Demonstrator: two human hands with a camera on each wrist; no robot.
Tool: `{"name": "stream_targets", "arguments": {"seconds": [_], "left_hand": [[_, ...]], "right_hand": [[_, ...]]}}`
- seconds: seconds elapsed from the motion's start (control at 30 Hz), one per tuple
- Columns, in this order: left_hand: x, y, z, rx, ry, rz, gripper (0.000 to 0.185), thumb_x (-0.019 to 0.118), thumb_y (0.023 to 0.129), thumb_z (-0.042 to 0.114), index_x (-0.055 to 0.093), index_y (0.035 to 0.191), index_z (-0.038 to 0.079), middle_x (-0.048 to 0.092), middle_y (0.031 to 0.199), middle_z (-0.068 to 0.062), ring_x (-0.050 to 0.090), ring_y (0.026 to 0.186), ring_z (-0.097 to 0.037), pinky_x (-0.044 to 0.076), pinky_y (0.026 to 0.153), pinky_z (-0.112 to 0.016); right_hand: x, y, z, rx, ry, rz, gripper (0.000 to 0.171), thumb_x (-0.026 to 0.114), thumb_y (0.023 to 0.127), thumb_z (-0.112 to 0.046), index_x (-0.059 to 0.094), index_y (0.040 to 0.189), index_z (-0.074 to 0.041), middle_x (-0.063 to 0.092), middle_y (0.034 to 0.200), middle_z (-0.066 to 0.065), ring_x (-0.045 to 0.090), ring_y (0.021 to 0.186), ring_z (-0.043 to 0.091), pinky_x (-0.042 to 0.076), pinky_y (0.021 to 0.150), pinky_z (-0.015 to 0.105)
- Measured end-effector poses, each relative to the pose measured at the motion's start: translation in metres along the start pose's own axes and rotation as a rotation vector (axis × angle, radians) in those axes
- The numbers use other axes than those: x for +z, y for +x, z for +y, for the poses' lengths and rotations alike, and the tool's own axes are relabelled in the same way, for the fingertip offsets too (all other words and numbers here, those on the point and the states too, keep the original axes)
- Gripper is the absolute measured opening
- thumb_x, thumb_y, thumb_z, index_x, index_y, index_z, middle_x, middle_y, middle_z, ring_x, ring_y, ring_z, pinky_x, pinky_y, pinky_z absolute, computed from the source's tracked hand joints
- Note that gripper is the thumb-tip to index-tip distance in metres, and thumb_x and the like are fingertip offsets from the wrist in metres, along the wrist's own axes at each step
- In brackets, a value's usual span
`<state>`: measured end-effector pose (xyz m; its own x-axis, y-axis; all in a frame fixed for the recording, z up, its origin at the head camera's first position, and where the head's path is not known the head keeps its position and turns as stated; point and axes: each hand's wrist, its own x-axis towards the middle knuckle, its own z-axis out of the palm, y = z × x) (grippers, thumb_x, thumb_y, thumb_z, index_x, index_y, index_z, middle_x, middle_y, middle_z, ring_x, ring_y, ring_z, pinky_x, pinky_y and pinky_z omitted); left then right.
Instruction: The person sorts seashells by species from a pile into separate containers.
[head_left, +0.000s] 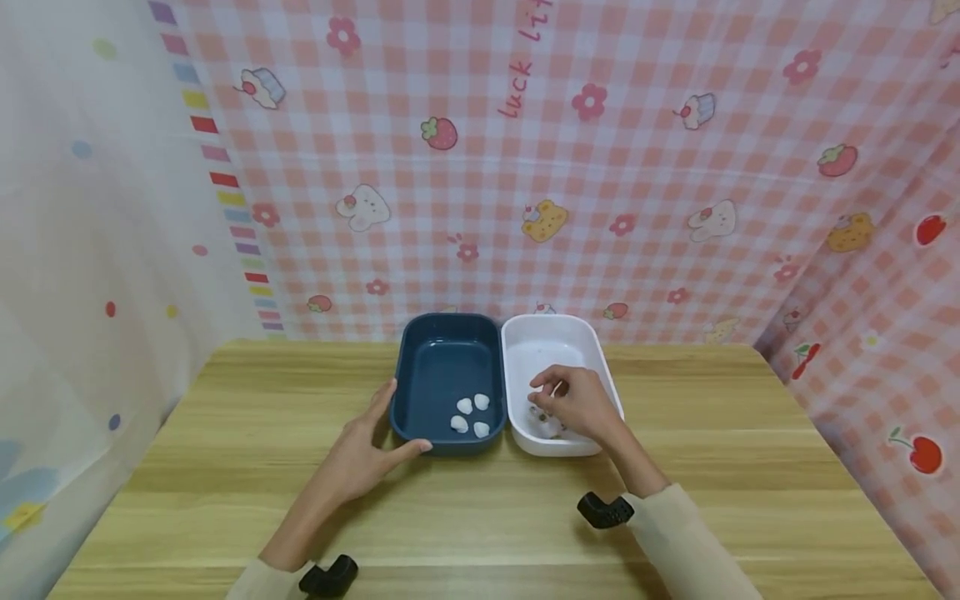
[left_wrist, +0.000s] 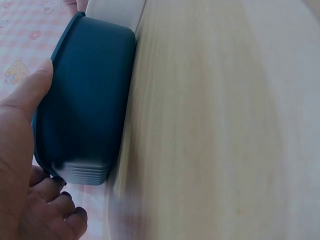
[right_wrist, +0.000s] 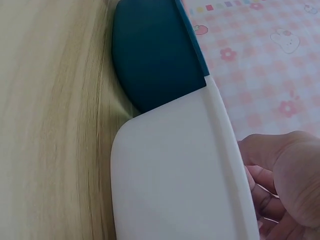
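Observation:
A dark blue tray [head_left: 448, 367] and a white tray [head_left: 558, 346] stand side by side at the table's back middle. Several small white pieces [head_left: 471, 415] lie in the blue tray's near end. My left hand [head_left: 371, 446] holds the blue tray's near-left corner, thumb along the front wall and fingers on the left side. The left wrist view shows this hand [left_wrist: 25, 150] against the blue tray [left_wrist: 90, 100]. My right hand [head_left: 573, 404] reaches into the white tray with curled fingers over white pieces [head_left: 547, 427]. Whether it pinches one is hidden. In the right wrist view its fingers [right_wrist: 280, 175] curl behind the white tray's wall [right_wrist: 170, 170].
The wooden table [head_left: 480, 517] extends to the left, right and front of the trays. A pink checked cloth [head_left: 525, 167] hangs behind and to the right, and a pale curtain [head_left: 90, 250] hangs on the left. Black wrist mounts [head_left: 600, 510] sit on both forearms.

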<state>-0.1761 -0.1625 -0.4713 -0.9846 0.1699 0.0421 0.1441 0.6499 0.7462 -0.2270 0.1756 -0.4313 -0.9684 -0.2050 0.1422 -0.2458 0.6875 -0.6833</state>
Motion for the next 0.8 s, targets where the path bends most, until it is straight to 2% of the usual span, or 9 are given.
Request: {"name": "stream_targets", "arguments": {"seconds": [0.23,0.47,0.6,0.8], "left_hand": [[-0.004,0.000,-0.002,0.031,0.003,-0.002,0.115,0.079,0.083,0.059,0.012,0.167,0.019,0.016,0.173,-0.013,0.019,0.158,-0.038,0.027,0.123,-0.064],[-0.006,-0.002,-0.004,0.020,0.046,-0.002,0.117,0.074,0.084,0.066,-0.002,0.166,0.031,0.010,0.173,-0.012,0.017,0.158,-0.040,0.026,0.122,-0.067],[-0.017,-0.009,-0.009,0.010,0.103,0.014,0.109,0.069,0.088,0.067,-0.002,0.165,0.035,0.010,0.173,-0.014,0.017,0.157,-0.044,0.023,0.121,-0.071],[-0.039,-0.020,-0.019,0.002,0.172,0.035,0.108,0.065,0.090,0.068,-0.003,0.165,0.033,0.005,0.174,-0.016,0.009,0.156,-0.053,0.016,0.117,-0.079]], "right_hand": [[-0.007,-0.008,0.000,-0.028,0.007,0.003,0.015,0.078,0.090,-0.023,0.077,0.099,-0.011,0.067,0.076,-0.002,0.059,0.071,0.013,0.047,0.062,0.022],[-0.021,-0.025,0.008,-0.046,0.008,0.032,0.015,0.078,0.092,-0.022,0.076,0.101,-0.011,0.071,0.083,-0.002,0.061,0.079,0.013,0.048,0.067,0.023],[-0.029,-0.037,0.013,-0.050,-0.011,0.078,0.017,0.078,0.092,-0.021,0.076,0.104,-0.010,0.074,0.091,0.001,0.063,0.086,0.015,0.053,0.071,0.027],[-0.039,-0.057,0.027,-0.076,-0.055,0.127,0.028,0.080,0.091,-0.026,0.073,0.115,-0.014,0.073,0.114,0.008,0.064,0.103,0.027,0.057,0.082,0.038]]}}
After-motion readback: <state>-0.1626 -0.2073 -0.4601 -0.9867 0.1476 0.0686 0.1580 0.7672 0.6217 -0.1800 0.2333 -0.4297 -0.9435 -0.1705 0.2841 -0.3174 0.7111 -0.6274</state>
